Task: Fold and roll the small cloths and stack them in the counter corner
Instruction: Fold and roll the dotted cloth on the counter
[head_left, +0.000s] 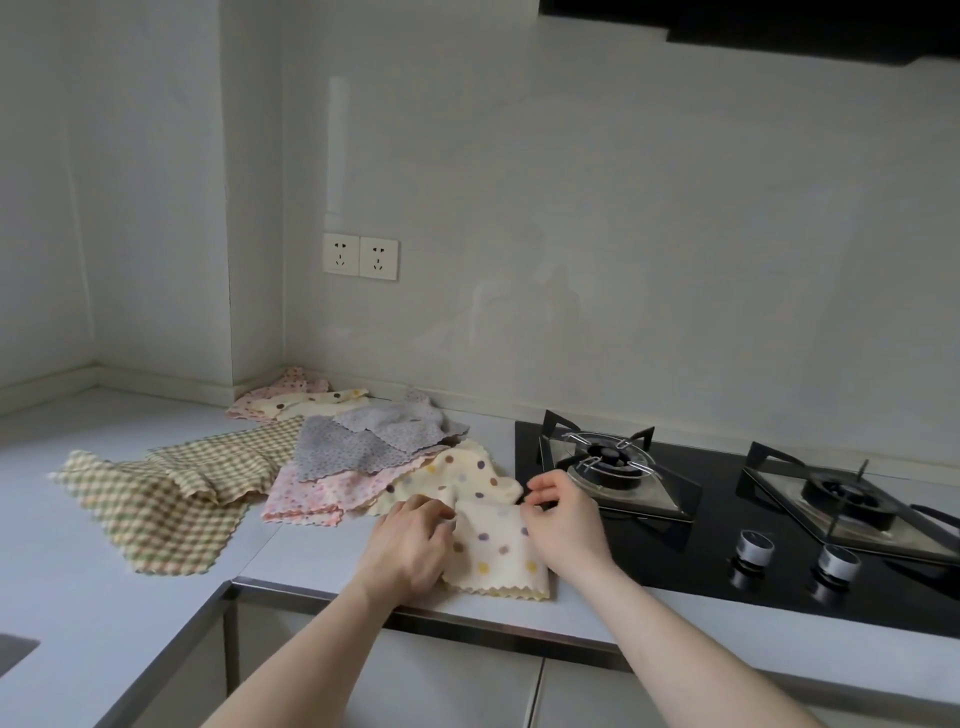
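Observation:
A cream cloth with coloured dots (493, 556) lies folded near the counter's front edge. My left hand (410, 545) pinches its far left corner and my right hand (561, 519) pinches its far right corner. Behind it sprawl loose cloths: another cream dotted cloth (462, 467), a pink flowered cloth (306, 493), grey flowered cloths (363, 441), and green checked cloths (156, 509). In the counter corner by the wall lie a pink dotted cloth (291, 387) and a cream dotted cloth (317, 402).
A black gas hob (727, 561) with two burners and two knobs sits right beside my right hand. The counter (62, 597) bends round to the left, with a sink edge (15, 649) at the lower left. Two wall sockets (360, 256) are above the pile.

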